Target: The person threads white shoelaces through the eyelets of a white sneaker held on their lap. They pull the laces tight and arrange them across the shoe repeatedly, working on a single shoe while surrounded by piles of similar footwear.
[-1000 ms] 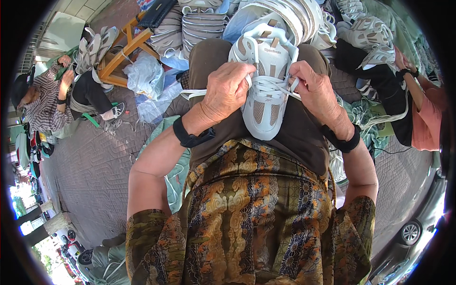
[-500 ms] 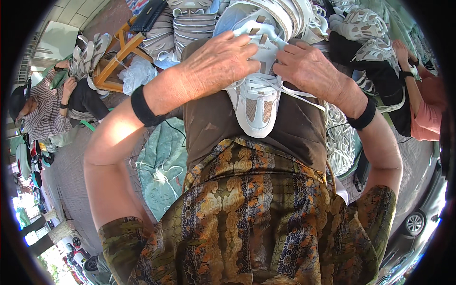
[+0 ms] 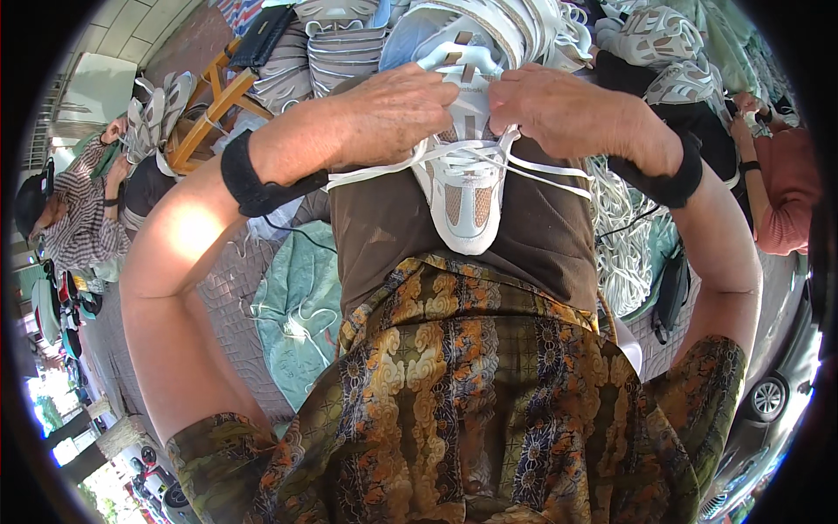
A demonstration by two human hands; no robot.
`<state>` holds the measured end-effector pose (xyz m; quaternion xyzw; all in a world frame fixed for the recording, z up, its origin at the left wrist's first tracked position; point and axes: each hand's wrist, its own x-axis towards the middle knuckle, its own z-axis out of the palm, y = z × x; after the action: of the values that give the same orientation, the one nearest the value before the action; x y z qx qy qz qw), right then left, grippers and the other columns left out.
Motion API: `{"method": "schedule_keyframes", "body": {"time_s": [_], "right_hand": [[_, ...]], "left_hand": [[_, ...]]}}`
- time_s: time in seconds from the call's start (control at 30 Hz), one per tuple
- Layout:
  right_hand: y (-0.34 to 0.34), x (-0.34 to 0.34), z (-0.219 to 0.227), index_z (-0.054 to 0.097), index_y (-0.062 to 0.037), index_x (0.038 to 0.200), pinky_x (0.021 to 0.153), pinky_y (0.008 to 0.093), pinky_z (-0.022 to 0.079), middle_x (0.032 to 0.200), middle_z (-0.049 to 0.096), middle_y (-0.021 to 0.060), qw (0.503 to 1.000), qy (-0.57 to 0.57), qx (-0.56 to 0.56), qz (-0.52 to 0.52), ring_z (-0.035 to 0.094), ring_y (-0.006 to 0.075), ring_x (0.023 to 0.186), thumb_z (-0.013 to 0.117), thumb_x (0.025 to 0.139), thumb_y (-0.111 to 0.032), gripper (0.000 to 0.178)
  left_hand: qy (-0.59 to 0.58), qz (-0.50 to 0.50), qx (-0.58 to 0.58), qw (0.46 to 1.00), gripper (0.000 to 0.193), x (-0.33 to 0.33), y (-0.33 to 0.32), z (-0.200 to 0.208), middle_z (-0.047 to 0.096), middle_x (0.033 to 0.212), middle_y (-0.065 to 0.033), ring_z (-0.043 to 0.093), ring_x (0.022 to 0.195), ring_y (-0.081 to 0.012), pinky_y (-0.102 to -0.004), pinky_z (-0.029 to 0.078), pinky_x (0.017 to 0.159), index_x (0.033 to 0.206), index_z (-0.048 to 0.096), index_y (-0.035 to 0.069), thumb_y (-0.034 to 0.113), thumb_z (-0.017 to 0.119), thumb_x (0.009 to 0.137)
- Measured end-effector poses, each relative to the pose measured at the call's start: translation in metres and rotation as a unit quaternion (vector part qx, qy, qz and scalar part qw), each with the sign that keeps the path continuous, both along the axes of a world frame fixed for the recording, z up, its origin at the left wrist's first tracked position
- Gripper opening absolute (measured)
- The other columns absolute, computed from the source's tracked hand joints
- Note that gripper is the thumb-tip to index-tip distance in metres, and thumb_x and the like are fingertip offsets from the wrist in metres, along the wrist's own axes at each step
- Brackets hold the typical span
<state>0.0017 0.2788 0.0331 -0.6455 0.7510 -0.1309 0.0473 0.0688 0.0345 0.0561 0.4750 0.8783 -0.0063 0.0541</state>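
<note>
Grey patterned paving (image 3: 236,297) stretches beneath an outdoor work spot, where a dark parked car (image 3: 777,393) stands to one side and two co-workers, one in a checked shirt (image 3: 83,218) and one in a salmon-pink top (image 3: 790,175), sit among pale sneakers. At centre, a white, grey and beige sneaker (image 3: 471,218) rests on a lap of brown trousers (image 3: 375,227), toe toward the wearer. The left hand (image 3: 423,100) and right hand (image 3: 546,109) flank its upper throat, fingers curled inward; whether they grip lace or the shoe's edge cannot be told, the fingertips being hidden. Flat white laces (image 3: 463,151) cross the throat below, trailing out to both sides (a tangled heap of white cord (image 3: 624,262) lies to the right). Judging by the hands' place, the step under way is lace work at the upper eyelets; the next move would call for a sure pinch on each side and a clear path for the loose ends. Beyond the knees stand stacked grey-and-white shoe parts (image 3: 349,57).
</note>
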Motion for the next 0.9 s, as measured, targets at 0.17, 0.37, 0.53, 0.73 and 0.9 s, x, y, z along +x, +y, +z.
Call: {"method": "schedule_keyframes", "body": {"time_s": [0.17,0.37,0.53,0.73,0.9], "right_hand": [[-0.009,-0.009,-0.003,0.066,-0.0048,0.080,0.085,0.0423,0.046,0.084,0.062,0.0114,1.000,-0.012,0.014,-0.019,0.061,0.0315,0.089,0.057,0.083,-0.013,0.013],[-0.050,0.045,0.037,0.071,-0.0112,0.087,0.087,0.0413,0.042,0.094,0.069,0.0074,0.983,0.143,0.087,-0.078,0.064,0.0223,0.093,0.061,0.081,-0.016,0.013],[-0.051,0.052,0.048,0.071,-0.0111,0.093,0.090,0.0431,0.041,0.096,0.068,0.0055,0.957,0.174,0.208,-0.104,0.062,0.0231,0.097,0.062,0.080,-0.015,0.016],[-0.038,0.039,0.031,0.070,-0.0054,0.082,0.086,0.0446,0.042,0.084,0.067,0.0108,0.975,0.120,0.160,-0.098,0.063,0.0287,0.090,0.060,0.076,-0.011,0.012],[-0.037,0.033,0.016,0.067,-0.0021,0.082,0.081,0.0471,0.045,0.075,0.065,0.0155,0.986,0.048,0.100,-0.124,0.064,0.0338,0.082,0.058,0.077,-0.009,0.013]], "left_hand": [[-0.050,0.042,-0.072,0.995,0.026,-0.008,0.018,0.017,0.061,0.105,-0.0121,0.057,0.102,-0.0273,-0.0399,0.043,0.087,0.098,0.064,0.003,-0.003,0.056,0.074],[0.032,0.144,-0.007,0.989,0.013,-0.006,0.030,-0.018,0.069,0.080,-0.0168,0.066,0.081,-0.0304,-0.0396,0.044,0.074,0.074,0.071,0.002,0.011,0.065,0.069],[0.033,0.154,0.033,0.987,0.011,-0.004,0.032,-0.019,0.068,0.078,-0.0173,0.065,0.081,-0.0306,-0.0402,0.042,0.074,0.073,0.071,0.001,0.009,0.066,0.066],[0.054,0.135,0.095,0.985,0.010,-0.003,0.024,-0.030,0.065,0.078,-0.0157,0.062,0.080,-0.0303,-0.0412,0.041,0.075,0.071,0.069,0.001,0.011,0.065,0.069],[0.065,0.131,0.222,0.964,0.012,0.007,0.018,-0.038,0.058,0.082,-0.0134,0.058,0.081,-0.0297,-0.0433,0.040,0.078,0.076,0.063,0.000,0.012,0.061,0.076]]}}
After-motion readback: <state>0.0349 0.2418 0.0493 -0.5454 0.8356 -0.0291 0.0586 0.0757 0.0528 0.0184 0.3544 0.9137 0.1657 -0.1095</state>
